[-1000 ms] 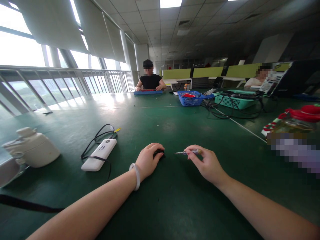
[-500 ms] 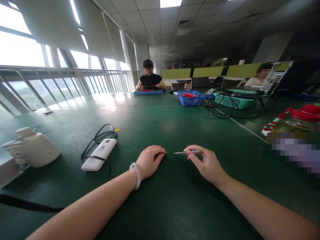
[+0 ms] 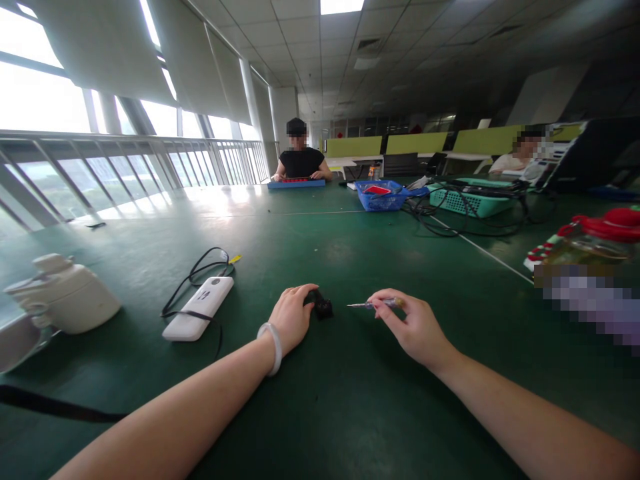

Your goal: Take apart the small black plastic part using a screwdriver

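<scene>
My left hand (image 3: 293, 312), with a pale bangle at the wrist, rests on the green table. Its thumb and index finger close around the left end of a small black object (image 3: 324, 307), whose kind I cannot make out; the other end shows beyond the fingertips. Across a short gap, my right hand (image 3: 413, 327) pinches a small screwdriver (image 3: 387, 303) by its translucent handle. The thin metal shaft lies level, and its tip points left at the black object without touching it.
To the left are a white power bank (image 3: 199, 310) with a black cable and a cream bottle (image 3: 75, 293). Farther off stand a blue basket (image 3: 383, 198), a green basket (image 3: 483, 203) with black cables and a red-lidded jar (image 3: 607, 233). A person (image 3: 301, 163) sits opposite behind a blue tray.
My left hand has shifted slightly left and its fingers have drawn back, uncovering much of the black object. My right hand and the screwdriver have hardly moved. The person opposite has lowered their hands.
</scene>
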The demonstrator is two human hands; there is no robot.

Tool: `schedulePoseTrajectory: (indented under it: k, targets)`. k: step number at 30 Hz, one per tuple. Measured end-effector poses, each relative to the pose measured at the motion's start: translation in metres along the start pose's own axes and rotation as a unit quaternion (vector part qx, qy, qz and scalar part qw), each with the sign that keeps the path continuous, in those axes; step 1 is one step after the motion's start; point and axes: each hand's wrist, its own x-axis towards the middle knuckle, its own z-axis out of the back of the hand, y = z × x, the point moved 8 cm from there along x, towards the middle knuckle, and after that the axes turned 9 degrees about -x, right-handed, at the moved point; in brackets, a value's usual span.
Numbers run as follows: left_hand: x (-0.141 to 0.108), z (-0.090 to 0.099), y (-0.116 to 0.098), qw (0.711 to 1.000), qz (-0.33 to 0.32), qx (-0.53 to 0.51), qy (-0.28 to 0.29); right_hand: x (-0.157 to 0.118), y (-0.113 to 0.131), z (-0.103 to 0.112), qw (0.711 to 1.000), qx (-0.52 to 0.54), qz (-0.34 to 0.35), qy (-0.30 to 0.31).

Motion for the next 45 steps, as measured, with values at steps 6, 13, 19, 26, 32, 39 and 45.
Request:
schedulePoseTrajectory:
  k: [6,13,19,26,32,39,45]
  targets:
    - [-0.007,0.010,-0.030,0.995,-0.084,-0.040,-0.019,0.000,0.000,0.000,1.000,-0.003,-0.002,0.002]
    - [-0.012,-0.011,-0.041,0.989,-0.117,-0.014,0.083,0.000,-0.002,-0.001,1.000,-0.008,-0.003,0.003]
    - [-0.010,-0.012,-0.037,0.989,-0.114,-0.029,0.085,0.000,-0.002,-0.001,1.000,-0.005,-0.003,0.002]
    - [-0.009,-0.006,-0.033,0.994,-0.088,-0.043,0.056,0.000,-0.002,-0.001,1.000,0.000,-0.007,0.005]
    - [-0.009,-0.011,-0.031,0.992,-0.081,-0.039,0.086,0.000,-0.003,-0.001,1.000,0.002,-0.013,0.004]
    - [-0.007,-0.012,-0.029,0.993,-0.063,-0.050,0.088,0.000,-0.001,0.000,1.000,0.001,-0.005,0.005]
    - [-0.007,-0.014,-0.021,0.993,-0.030,-0.024,0.108,-0.001,0.003,0.001,1.000,0.010,0.026,-0.005]
